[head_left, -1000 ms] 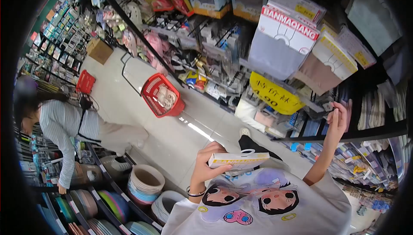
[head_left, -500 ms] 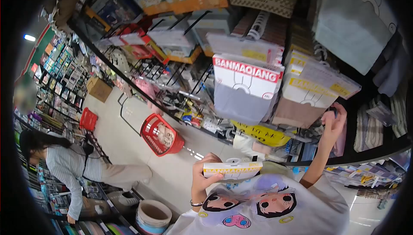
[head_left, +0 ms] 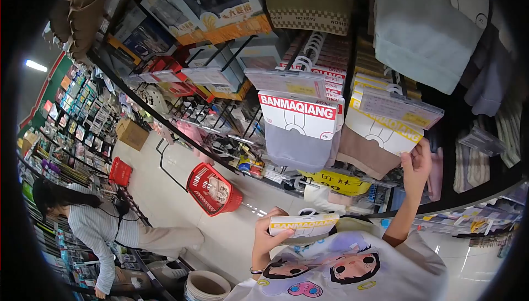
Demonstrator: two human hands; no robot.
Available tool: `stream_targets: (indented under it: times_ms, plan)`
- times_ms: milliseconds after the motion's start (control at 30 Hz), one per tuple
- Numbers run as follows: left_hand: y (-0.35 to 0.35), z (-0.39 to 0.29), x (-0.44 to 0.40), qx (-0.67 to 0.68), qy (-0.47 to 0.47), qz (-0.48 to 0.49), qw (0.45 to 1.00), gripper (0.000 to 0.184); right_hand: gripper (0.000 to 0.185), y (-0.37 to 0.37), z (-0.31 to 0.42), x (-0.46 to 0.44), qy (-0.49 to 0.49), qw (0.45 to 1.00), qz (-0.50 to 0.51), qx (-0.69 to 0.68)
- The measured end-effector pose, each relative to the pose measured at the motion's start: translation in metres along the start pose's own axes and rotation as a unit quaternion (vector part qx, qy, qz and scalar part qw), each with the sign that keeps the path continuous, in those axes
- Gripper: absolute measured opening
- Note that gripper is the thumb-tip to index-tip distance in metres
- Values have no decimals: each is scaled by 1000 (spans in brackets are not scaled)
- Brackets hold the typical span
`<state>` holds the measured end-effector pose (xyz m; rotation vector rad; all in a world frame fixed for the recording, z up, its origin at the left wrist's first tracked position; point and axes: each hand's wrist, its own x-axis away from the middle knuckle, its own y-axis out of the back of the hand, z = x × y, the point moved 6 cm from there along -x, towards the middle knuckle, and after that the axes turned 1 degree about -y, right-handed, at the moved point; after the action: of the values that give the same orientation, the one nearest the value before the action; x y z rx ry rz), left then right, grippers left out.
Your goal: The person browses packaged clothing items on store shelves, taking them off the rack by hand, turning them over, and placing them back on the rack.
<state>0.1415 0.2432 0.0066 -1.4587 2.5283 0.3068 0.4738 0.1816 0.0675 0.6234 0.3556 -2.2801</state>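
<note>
My left hand [head_left: 270, 239] is closed on a clothing packet [head_left: 306, 225], held near my shirt. Its white card has yellow BANMAQIANG lettering and a hook on top. At the rack, my right hand [head_left: 417, 164] pinches the lower right edge of a brown clothing packet [head_left: 370, 152] with a yellow-banded card. That packet hangs on a hook behind a clear price tag holder. To its left hangs a grey-blue packet [head_left: 296, 144] with a red BANMAQIANG band, at the front of a row of similar ones.
A red wheeled basket [head_left: 214, 189] stands on the aisle floor, with a cardboard box [head_left: 132, 134] and another red basket [head_left: 120, 172] farther off. A person in a striped top [head_left: 102, 226] bends toward the left shelves. Boxed goods [head_left: 217, 3] hang at upper left.
My right hand has moved up and left, from beside the brown packet to a hold on its edge. The left hand keeps its packet. The view has shifted slightly.
</note>
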Motion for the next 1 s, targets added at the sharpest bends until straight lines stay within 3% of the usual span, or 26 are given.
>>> stream_targets:
  times_ms: [67, 133, 200, 267, 300, 400, 433, 533, 600, 733, 800, 867, 1000]
  plan:
    - [-2, -6, -1, 4, -28, 28, 999, 21, 35, -6, 8, -3, -13, 1000, 18, 10]
    - [0, -9, 2, 10, -26, 18, 999, 20, 30, -7, 3, -2, -90, 995, 19, 29]
    - [0, -13, 8, 13, -23, 4, 1000, 20, 26, -7, 10, -1, -79, 995, 22, 57]
    - [-2, -21, 17, -8, -23, 6, 1000, 20, 25, -5, 17, 3, -92, 996, 3, 14]
    - [-1, -24, 24, -14, -21, 11, 1000, 19, 24, -6, 24, 1, -29, 1000, 2, -10]
    - [1, -25, 45, -10, 23, 2, 1000, 19, 31, -1, 34, 1, -19, 998, 38, -38]
    - [2, -22, 51, -7, 13, -4, 1000, 19, 40, -3, 37, -1, -31, 998, 32, -54]
    - [3, -29, 67, -10, 28, -11, 999, 18, 36, -17, 55, 2, -46, 987, 23, -152]
    - [4, -37, 77, -10, 32, -12, 999, 19, 38, -19, 50, 11, -77, 978, 73, -180]
    - [15, -32, 99, 30, 29, -46, 998, 20, 33, -6, 46, 44, -107, 973, 73, -190]
    - [12, -33, 113, 76, 52, -49, 995, 22, 35, 11, 48, 68, -114, 978, 48, -169]
    - [18, -30, 127, 100, 83, -156, 979, 26, 39, 34, 59, 97, -131, 979, -26, -152]
    - [15, 0, 151, 174, 80, -97, 977, 31, 43, 102, 66, 162, -149, 982, -77, -87]
